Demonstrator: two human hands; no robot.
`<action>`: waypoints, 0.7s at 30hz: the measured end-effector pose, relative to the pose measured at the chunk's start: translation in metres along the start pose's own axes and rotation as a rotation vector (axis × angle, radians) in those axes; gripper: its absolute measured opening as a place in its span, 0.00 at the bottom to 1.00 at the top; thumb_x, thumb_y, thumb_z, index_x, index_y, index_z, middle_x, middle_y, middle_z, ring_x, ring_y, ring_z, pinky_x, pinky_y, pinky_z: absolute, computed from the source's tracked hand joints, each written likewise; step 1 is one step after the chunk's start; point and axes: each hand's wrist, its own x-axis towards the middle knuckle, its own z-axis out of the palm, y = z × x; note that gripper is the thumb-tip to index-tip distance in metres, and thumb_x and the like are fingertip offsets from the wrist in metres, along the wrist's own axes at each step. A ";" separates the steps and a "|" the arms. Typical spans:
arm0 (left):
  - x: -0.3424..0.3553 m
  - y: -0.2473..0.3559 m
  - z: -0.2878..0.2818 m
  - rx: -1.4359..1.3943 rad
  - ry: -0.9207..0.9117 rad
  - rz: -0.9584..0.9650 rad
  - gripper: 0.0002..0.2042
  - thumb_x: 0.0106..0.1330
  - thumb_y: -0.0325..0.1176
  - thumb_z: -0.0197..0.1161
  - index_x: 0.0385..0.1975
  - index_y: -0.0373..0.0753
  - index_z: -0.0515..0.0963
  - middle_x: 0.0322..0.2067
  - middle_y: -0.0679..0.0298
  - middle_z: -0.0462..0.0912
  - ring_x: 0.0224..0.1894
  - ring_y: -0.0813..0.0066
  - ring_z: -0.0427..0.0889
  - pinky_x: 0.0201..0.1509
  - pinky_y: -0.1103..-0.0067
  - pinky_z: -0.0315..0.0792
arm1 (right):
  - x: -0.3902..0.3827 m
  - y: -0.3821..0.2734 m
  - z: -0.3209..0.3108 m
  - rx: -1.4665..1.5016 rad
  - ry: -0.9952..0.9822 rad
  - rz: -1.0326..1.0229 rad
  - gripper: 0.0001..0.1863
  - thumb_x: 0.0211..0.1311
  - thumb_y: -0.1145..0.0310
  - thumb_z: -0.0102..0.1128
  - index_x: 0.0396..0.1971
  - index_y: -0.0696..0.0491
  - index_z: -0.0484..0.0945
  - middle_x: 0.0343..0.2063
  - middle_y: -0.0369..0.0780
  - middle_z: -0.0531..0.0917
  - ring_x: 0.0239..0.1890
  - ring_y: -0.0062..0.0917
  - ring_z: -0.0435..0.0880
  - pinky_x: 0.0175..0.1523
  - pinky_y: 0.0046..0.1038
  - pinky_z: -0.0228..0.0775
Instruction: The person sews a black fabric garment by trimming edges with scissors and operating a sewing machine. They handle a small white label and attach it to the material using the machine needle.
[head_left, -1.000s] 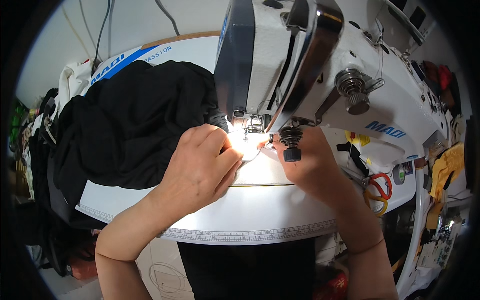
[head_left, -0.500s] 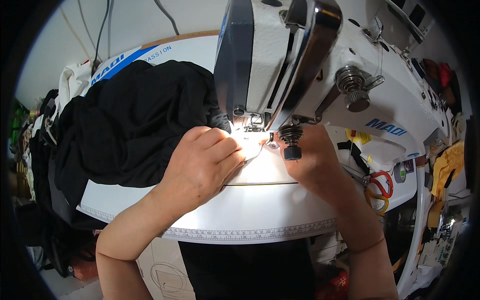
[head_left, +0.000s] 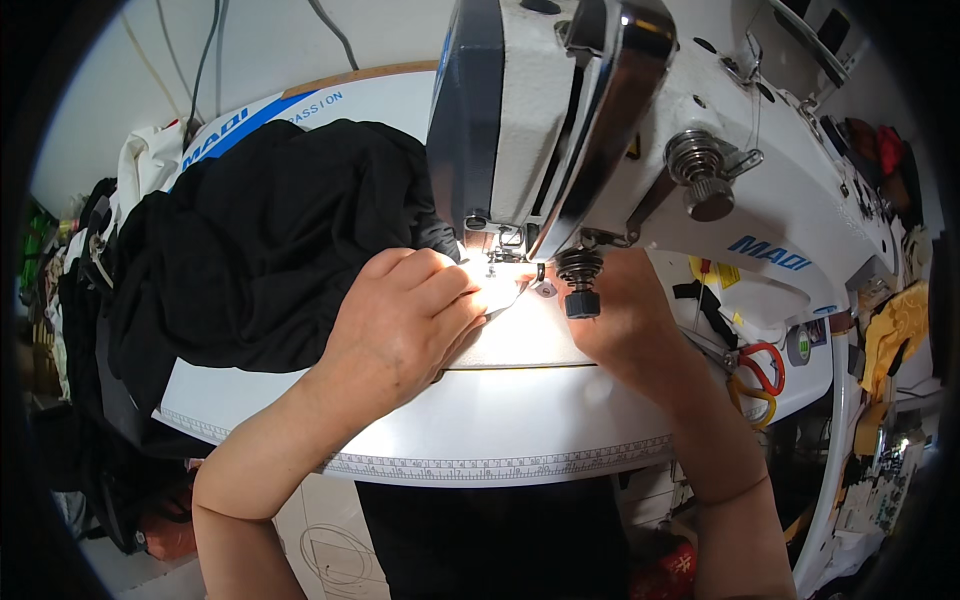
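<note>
A bundle of black fabric (head_left: 280,240) lies to the left of the white sewing machine (head_left: 530,110) and runs in toward its presser foot (head_left: 508,245). My left hand (head_left: 400,320) is closed on the near edge of this fabric, knuckles up, its fingertips just in front of the foot. From the other side, my right hand (head_left: 625,310) reaches in with curled fingers, one fingertip close to the needle area. The black-knobbed tension dial (head_left: 581,285) covers part of that hand, so what it grips is hidden. Bright lamp glare washes out the fingertips and the fabric there.
Scissors with red and yellow handles (head_left: 762,372) lie right of my right forearm. A printed ruler strip (head_left: 470,467) follows the white table's front edge. Piled cloth stands at the far left, and a yellow cloth (head_left: 895,335) is among clutter at the right.
My left hand has shifted very slightly up and away from me at the presser foot. My right hand stays nearly in place, and the black bundle looks almost the same.
</note>
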 end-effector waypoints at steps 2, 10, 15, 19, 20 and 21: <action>0.000 0.000 0.000 -0.001 -0.002 -0.001 0.10 0.57 0.27 0.74 0.37 0.41 0.83 0.39 0.69 0.84 0.40 0.68 0.81 0.49 0.68 0.73 | -0.002 0.005 0.003 0.059 -0.040 0.034 0.06 0.52 0.81 0.67 0.26 0.55 0.80 0.23 0.41 0.79 0.27 0.40 0.79 0.36 0.42 0.68; -0.001 0.000 0.003 0.008 0.013 -0.001 0.12 0.57 0.29 0.73 0.41 0.46 0.85 0.36 0.71 0.80 0.41 0.69 0.80 0.50 0.69 0.72 | 0.002 0.012 0.011 0.064 -0.103 0.107 0.04 0.51 0.80 0.66 0.24 0.57 0.79 0.22 0.44 0.81 0.28 0.42 0.82 0.37 0.43 0.71; -0.001 0.001 0.002 0.013 -0.015 -0.029 0.12 0.58 0.29 0.71 0.42 0.49 0.86 0.36 0.72 0.79 0.43 0.69 0.79 0.53 0.68 0.72 | 0.001 0.012 0.008 0.021 -0.079 0.066 0.05 0.51 0.79 0.64 0.22 0.57 0.76 0.22 0.45 0.80 0.28 0.44 0.81 0.37 0.44 0.71; 0.000 -0.010 -0.002 0.040 -0.034 -0.014 0.10 0.58 0.29 0.70 0.39 0.50 0.86 0.36 0.72 0.80 0.44 0.69 0.80 0.58 0.66 0.71 | 0.000 0.015 0.006 -0.016 -0.064 -0.004 0.04 0.57 0.80 0.65 0.33 0.59 0.81 0.23 0.46 0.82 0.25 0.43 0.80 0.34 0.41 0.70; 0.001 -0.014 -0.006 0.081 -0.026 0.012 0.08 0.58 0.30 0.70 0.37 0.50 0.86 0.35 0.72 0.81 0.45 0.70 0.80 0.60 0.65 0.71 | 0.002 0.013 0.007 0.018 -0.133 0.099 0.03 0.58 0.81 0.64 0.33 0.60 0.80 0.23 0.46 0.82 0.26 0.41 0.83 0.34 0.40 0.71; 0.002 -0.019 -0.008 0.121 -0.019 0.038 0.07 0.58 0.31 0.69 0.35 0.50 0.86 0.35 0.71 0.81 0.45 0.70 0.80 0.63 0.64 0.70 | 0.001 0.013 0.010 0.018 -0.135 0.096 0.03 0.58 0.81 0.64 0.33 0.60 0.80 0.23 0.46 0.82 0.26 0.41 0.83 0.34 0.40 0.71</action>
